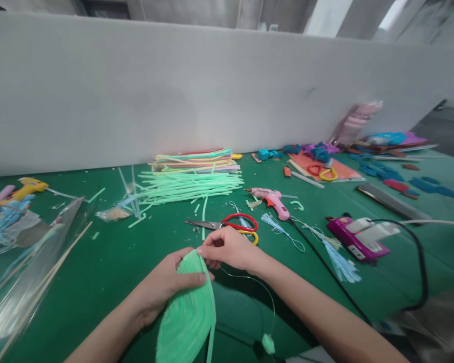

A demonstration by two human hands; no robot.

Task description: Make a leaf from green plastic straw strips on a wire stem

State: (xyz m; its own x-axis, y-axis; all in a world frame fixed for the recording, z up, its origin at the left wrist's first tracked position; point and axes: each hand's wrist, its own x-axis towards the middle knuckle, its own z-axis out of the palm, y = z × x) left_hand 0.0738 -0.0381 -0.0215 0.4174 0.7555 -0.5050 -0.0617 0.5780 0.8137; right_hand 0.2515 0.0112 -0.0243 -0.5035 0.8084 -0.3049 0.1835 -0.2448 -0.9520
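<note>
A light green leaf-shaped piece made of fuzzy pipe cleaner rows is gripped by my left hand, thumb lying across its face. At its upper tip my right hand pinches the green pipe cleaner that runs along the right edge and hangs below. A thin clear thread loops from near my right hand down to a small green fuzzy ball. Just beyond my fingers lie scissors with red and yellow handles.
Green pipe cleaners are piled at the back, with coloured ones behind. To the right are a pink glue gun, tassels and a purple power strip. A yellow glue gun and clear plastic wrap lie left. A white partition stands behind.
</note>
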